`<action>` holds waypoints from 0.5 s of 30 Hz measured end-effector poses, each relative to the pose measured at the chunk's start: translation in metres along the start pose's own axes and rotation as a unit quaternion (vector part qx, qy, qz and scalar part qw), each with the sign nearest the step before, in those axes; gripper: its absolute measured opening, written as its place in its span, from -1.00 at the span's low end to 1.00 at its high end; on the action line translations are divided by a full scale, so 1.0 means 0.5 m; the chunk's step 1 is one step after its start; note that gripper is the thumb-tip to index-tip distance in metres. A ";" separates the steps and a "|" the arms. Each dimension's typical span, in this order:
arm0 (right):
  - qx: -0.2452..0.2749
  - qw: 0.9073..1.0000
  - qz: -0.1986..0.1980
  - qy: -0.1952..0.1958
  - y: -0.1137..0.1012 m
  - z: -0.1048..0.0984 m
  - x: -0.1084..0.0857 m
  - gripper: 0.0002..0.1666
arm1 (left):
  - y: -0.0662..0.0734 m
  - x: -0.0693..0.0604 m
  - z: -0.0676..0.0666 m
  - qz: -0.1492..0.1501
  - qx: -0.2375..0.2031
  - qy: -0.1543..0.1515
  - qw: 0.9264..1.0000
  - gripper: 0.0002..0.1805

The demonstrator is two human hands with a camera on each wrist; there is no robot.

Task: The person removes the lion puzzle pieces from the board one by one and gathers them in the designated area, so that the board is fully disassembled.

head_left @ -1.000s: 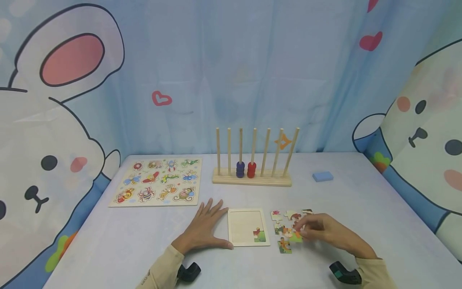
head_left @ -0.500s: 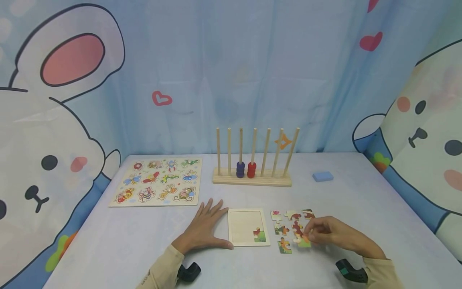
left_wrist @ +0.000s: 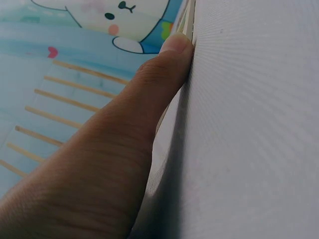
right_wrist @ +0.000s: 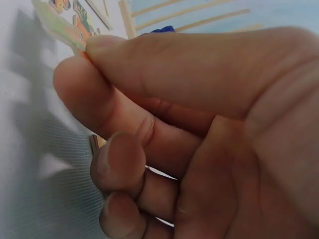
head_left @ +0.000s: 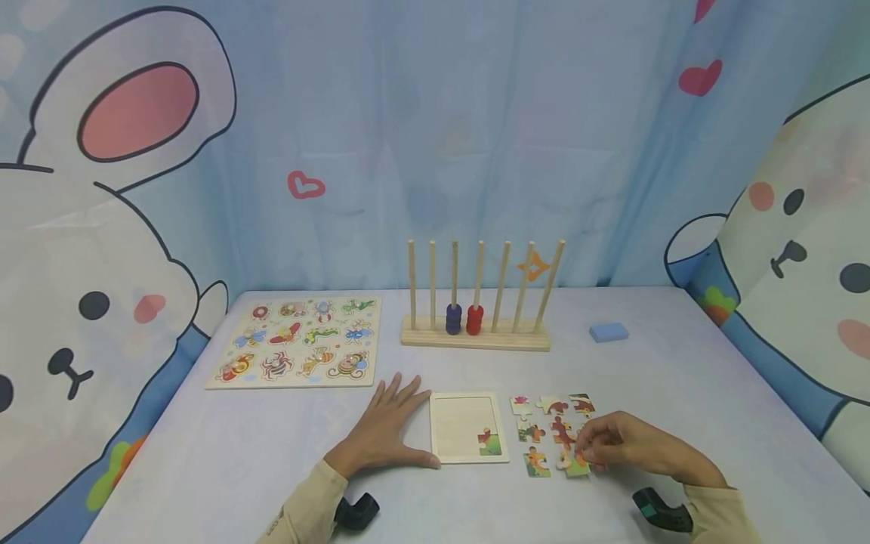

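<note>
My left hand [head_left: 384, 431] lies with fingers spread, its thumb and fingertip touching the left edge of a small wooden puzzle tray [head_left: 454, 458]. One jigsaw piece [head_left: 489, 443] sits in the tray's lower right corner. Between thumb and index finger, my right hand [head_left: 632, 447] pinches a green and orange jigsaw piece [head_left: 578, 467], also visible as a pale-edged piece [right_wrist: 60, 25] in the right wrist view. Several loose jigsaw pieces [head_left: 532, 431] lie right of the tray, beside that hand. In the left wrist view the left thumb [left_wrist: 169, 64] presses against the tray's edge.
At the back stands a wooden peg rack [head_left: 476, 340] with purple and red beads. An insect peg puzzle board [head_left: 292, 344] lies back left. A blue block [head_left: 608, 332] is at the back right. A printed curtain [head_left: 435, 151] hangs behind the table.
My right hand has moved slightly right and toward me, drawing the pinched jigsaw piece with it and uncovering other loose pieces. The left hand stays where it was.
</note>
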State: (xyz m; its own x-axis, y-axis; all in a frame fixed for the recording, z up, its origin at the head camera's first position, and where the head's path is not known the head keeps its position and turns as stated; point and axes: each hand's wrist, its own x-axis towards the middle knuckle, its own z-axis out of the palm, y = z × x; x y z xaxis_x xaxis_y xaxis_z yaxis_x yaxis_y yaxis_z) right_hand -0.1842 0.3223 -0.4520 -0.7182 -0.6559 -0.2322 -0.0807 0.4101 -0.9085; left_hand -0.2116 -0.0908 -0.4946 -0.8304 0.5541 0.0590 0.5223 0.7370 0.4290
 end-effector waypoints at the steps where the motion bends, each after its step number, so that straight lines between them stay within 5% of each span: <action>1: 0.001 1.000 -0.001 0.000 0.001 0.000 0.000 -0.80 | 0.000 0.000 0.000 0.001 0.001 0.000 1.000 0.18; 15: -0.036 0.999 0.014 0.031 0.001 0.011 0.003 -0.89 | -0.001 0.001 0.000 0.003 0.005 0.002 1.000 0.18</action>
State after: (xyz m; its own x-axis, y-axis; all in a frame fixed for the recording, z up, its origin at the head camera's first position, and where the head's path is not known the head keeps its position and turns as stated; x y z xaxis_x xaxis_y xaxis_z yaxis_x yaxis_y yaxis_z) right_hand -0.1817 0.3181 -0.4547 -0.7624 -0.6040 -0.2322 -0.1089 0.4735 -0.8740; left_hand -0.2124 -0.0907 -0.4949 -0.8281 0.5567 0.0656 0.5289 0.7372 0.4204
